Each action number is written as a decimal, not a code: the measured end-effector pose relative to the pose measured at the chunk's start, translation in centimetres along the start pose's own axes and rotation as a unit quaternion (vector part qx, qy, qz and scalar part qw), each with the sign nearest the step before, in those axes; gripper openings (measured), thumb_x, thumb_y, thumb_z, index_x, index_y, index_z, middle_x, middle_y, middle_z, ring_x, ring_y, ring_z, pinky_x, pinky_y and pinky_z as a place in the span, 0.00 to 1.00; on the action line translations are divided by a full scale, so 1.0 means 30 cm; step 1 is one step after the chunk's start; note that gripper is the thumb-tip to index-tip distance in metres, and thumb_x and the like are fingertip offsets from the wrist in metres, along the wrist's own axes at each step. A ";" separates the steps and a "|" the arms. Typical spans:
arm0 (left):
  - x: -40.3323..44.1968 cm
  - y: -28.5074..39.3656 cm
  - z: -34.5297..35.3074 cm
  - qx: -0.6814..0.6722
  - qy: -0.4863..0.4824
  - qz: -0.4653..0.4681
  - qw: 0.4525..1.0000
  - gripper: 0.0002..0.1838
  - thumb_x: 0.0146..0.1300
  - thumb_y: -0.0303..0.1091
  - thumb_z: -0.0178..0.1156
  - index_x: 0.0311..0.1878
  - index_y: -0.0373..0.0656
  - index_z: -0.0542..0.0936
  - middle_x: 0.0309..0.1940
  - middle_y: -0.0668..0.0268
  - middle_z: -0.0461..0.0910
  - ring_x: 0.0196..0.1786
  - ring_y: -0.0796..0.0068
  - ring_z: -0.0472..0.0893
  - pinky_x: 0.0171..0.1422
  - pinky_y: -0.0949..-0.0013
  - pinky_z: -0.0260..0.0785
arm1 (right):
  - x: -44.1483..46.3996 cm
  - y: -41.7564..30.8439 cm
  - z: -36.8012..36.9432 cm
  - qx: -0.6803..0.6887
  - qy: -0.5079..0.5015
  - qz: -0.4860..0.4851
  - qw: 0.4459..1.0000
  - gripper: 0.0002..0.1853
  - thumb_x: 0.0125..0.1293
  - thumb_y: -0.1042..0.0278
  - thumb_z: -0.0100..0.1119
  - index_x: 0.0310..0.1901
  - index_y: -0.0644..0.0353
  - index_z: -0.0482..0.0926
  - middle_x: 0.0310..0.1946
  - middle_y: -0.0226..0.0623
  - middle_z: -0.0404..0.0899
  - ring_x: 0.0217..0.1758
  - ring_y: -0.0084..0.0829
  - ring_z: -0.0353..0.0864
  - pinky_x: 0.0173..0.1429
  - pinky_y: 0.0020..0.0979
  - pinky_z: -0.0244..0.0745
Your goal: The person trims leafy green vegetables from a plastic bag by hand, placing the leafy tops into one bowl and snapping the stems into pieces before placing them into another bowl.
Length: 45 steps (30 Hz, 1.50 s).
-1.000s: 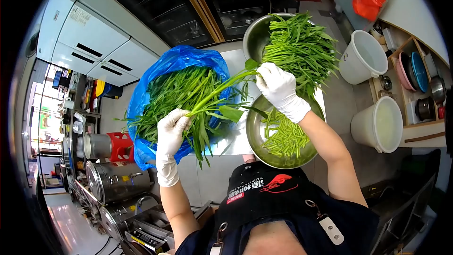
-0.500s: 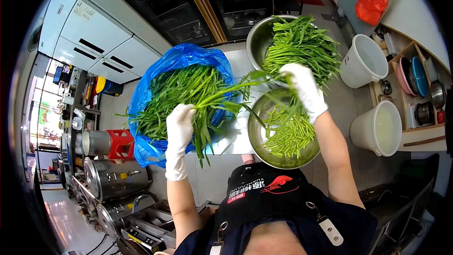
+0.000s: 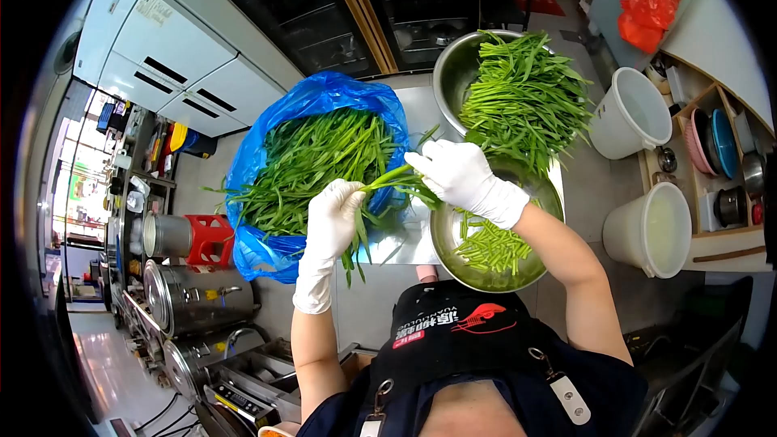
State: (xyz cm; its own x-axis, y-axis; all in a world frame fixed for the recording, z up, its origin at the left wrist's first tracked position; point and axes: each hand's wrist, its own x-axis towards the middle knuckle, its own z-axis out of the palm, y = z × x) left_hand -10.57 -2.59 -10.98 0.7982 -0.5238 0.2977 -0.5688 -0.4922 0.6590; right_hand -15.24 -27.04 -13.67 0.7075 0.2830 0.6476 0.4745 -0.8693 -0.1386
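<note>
My left hand [image 3: 336, 214], in a white glove, pinches the stems of a small bunch of water spinach [image 3: 390, 180]. Gloved in white too, my right hand [image 3: 461, 176] closes round the same bunch farther along, its palm hiding part of the leaves. To the left, a blue plastic bag [image 3: 247, 150] stands full of long leafy water spinach. Under my right hand and forearm sits a steel basin [image 3: 443, 252] with short cut stems [image 3: 492, 244] in it. Behind it, another steel basin [image 3: 452, 73] holds a heap of leafy tops [image 3: 530, 93].
A shiny metal table [image 3: 392, 252] carries the bag and basins. On the right are two white buckets [image 3: 619, 117] and a shelf with pans. Steel pots [image 3: 206, 295] and a red stool [image 3: 209, 240] stand left. A glass-door cabinet [image 3: 421, 12] is at the back.
My right hand has moved left and down from over the basins to the bunch in my left hand. The left hand has shifted slightly right. The view has turned a little.
</note>
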 end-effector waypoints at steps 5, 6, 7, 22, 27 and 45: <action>-0.018 -0.019 -0.006 -0.108 -0.052 -0.133 0.984 0.07 0.65 0.27 0.60 0.40 0.32 0.81 0.27 0.62 0.79 0.30 0.72 0.78 0.38 0.71 0.70 | 0.000 -0.002 -0.003 0.025 0.019 -0.014 0.999 0.15 0.52 0.64 0.63 0.44 0.51 0.80 0.27 0.28 0.71 0.30 0.29 0.76 0.30 0.31 0.73; -0.018 -0.025 -0.006 -0.110 -0.060 -0.141 0.982 0.08 0.67 0.29 0.59 0.40 0.32 0.81 0.26 0.64 0.79 0.30 0.75 0.77 0.38 0.71 0.70 | -0.005 -0.005 -0.008 0.029 0.007 -0.009 1.000 0.13 0.53 0.64 0.62 0.42 0.50 0.79 0.28 0.28 0.71 0.31 0.29 0.76 0.31 0.30 0.74; -0.020 -0.030 -0.004 -0.114 -0.069 -0.146 0.980 0.08 0.67 0.29 0.59 0.40 0.32 0.81 0.26 0.65 0.79 0.30 0.75 0.76 0.38 0.72 0.70 | -0.010 -0.005 -0.013 0.033 -0.005 -0.003 0.999 0.12 0.54 0.64 0.62 0.41 0.49 0.78 0.29 0.29 0.71 0.32 0.28 0.76 0.31 0.30 0.74; 0.010 -0.048 0.059 -0.087 -0.101 -0.211 0.968 0.12 0.69 0.34 0.58 0.43 0.33 0.83 0.24 0.70 0.78 0.26 0.84 0.71 0.32 0.77 0.65 | -0.036 0.214 -0.118 0.442 0.094 0.405 0.795 0.11 0.68 0.66 0.57 0.43 0.63 0.84 0.35 0.28 0.82 0.37 0.19 0.77 0.47 0.23 0.72; 0.065 0.048 0.130 -0.262 -0.129 -0.272 0.917 0.13 0.70 0.37 0.57 0.44 0.35 0.83 0.24 0.74 0.75 0.25 0.85 0.68 0.30 0.78 0.62 | 0.024 -0.003 -0.084 0.152 0.058 0.068 0.984 0.07 0.63 0.68 0.56 0.39 0.58 0.82 0.32 0.33 0.78 0.40 0.32 0.76 0.44 0.33 0.74; 0.011 0.122 0.272 -0.443 -0.172 -0.253 0.843 0.17 0.69 0.37 0.57 0.23 0.44 0.72 0.18 0.77 0.65 0.21 0.87 0.58 0.27 0.78 0.49 | -0.157 -0.006 -0.050 0.099 -0.052 0.007 0.994 0.15 0.54 0.69 0.61 0.44 0.60 0.78 0.34 0.38 0.78 0.37 0.36 0.80 0.38 0.33 0.77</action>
State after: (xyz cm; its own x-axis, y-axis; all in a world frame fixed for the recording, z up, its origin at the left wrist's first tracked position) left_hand -14.01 -10.24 -14.11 0.7018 -0.6486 -0.2945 0.3208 -0.0814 0.9437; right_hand -19.44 -28.82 -15.56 0.7600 0.3214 0.5649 0.5511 -0.7794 -0.2980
